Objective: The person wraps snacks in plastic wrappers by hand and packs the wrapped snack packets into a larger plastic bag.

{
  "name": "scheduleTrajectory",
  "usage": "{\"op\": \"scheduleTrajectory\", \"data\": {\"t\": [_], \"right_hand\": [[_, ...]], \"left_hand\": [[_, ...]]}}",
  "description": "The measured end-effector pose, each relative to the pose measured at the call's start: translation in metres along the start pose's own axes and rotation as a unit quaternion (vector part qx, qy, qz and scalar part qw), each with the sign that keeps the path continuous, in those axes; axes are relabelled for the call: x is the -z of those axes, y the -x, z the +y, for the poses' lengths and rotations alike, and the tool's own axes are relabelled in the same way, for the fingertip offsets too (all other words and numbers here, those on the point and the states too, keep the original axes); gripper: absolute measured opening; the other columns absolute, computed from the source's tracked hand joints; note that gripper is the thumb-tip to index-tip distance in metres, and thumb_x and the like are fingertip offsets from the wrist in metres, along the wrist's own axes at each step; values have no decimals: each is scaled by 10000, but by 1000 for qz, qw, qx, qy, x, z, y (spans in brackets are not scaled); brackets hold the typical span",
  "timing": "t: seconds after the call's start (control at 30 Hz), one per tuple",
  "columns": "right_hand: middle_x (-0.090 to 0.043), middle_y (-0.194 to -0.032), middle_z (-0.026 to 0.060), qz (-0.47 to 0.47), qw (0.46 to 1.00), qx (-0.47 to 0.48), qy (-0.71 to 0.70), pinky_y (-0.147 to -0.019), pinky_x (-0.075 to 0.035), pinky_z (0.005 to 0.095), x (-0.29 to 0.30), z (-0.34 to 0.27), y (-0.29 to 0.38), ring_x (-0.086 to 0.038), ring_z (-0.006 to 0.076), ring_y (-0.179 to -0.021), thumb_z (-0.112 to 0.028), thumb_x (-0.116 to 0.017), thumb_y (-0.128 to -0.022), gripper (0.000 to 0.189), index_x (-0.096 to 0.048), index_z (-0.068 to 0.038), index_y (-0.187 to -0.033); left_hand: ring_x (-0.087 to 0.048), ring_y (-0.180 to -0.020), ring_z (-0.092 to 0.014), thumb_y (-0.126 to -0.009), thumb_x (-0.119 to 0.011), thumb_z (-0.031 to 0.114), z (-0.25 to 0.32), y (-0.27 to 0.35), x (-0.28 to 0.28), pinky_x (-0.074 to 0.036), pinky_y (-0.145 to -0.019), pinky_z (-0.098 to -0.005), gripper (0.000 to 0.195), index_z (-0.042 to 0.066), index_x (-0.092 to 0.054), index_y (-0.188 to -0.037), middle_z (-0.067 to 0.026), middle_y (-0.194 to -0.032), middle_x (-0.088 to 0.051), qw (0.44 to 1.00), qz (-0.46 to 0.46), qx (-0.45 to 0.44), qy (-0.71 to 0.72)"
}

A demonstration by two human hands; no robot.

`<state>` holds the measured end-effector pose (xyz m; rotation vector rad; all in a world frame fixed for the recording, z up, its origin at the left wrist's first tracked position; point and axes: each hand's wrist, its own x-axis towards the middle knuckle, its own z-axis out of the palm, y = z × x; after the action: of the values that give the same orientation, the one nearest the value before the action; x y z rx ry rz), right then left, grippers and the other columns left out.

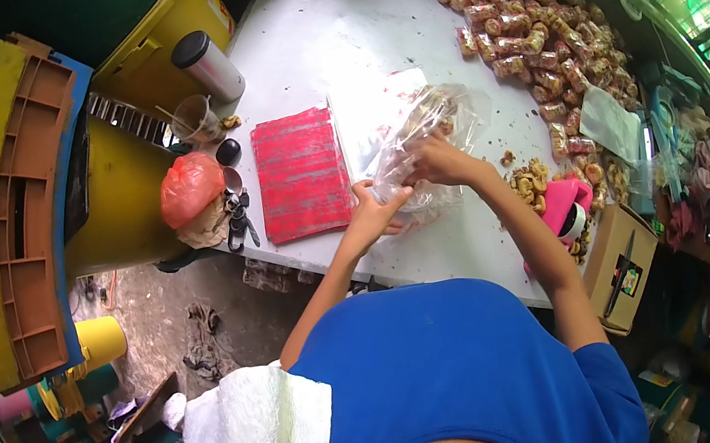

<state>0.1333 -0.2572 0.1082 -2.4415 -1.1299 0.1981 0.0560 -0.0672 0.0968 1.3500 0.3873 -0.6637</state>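
Observation:
A clear plastic bag (426,118) with some light brown pieces in it lies over a white printed sheet (371,106) on the white table. My right hand (440,161) is at the bag's mouth, its fingers partly inside and hidden by the film; whether they grip anything cannot be told. With thumb and fingers my left hand (376,212) holds the near left edge of the bag. Left of the bag lies a flat rectangular thing with a streaked red surface (301,175). To the right, loose brown pieces (530,181) lie near a pink object (563,204).
Many small filled clear packets (538,50) are heaped at the back right. A cardboard box (620,268) stands at the right edge. On the left are a tumbler (208,66), a plastic cup (196,120), a red plastic bag (191,189), a spoon (232,180) and keys (238,216).

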Motion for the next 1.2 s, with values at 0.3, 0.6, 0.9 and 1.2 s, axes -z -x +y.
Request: {"op": "scheduleTrajectory", "data": {"t": [0.3, 0.6, 0.9, 1.2], "right_hand": [[-626, -1036, 172, -284, 946, -64, -138, -806, -458, 392, 14, 21, -45, -599, 307, -935, -412, -675, -752, 472, -608, -83, -1084], [-650, -896, 189, -219, 965, -103, 103, -800, -464, 362, -14, -6, -58, -618, 321, -901, -115, -615, -672, 173, -657, -10, -804], [-621, -835, 165, -165, 946, -176, -215, -698, -470, 364, -2, 5, -23, -584, 280, -737, -208, -728, -680, 324, -632, -23, -927], [-657, -888, 161, -212, 946, -74, -233, -803, -465, 358, -20, -4, -24, -611, 268, -847, -346, -642, -761, 311, -678, -95, -942]], "left_hand": [[-578, -860, -378, -708, -670, 186, -29, -24, -1, -439, -760, -429, 319, -35, -526, -888, -253, -912, -573, 941, 134, -225, -215], [-563, -751, -338, -719, -635, 129, -34, -34, 1, -450, -679, -394, 229, -24, -563, -874, -183, -816, -567, 848, 187, -365, -334], [-511, -572, -173, -719, -600, 148, -1, -28, -5, -398, -533, -340, 156, 14, -521, -727, -107, -606, -544, 943, 17, -220, -249], [-448, -668, -64, -777, -529, 61, 3, -8, -6, -397, -594, -245, 144, -42, -577, -865, 20, -716, -515, 944, -18, -194, -266]]}}
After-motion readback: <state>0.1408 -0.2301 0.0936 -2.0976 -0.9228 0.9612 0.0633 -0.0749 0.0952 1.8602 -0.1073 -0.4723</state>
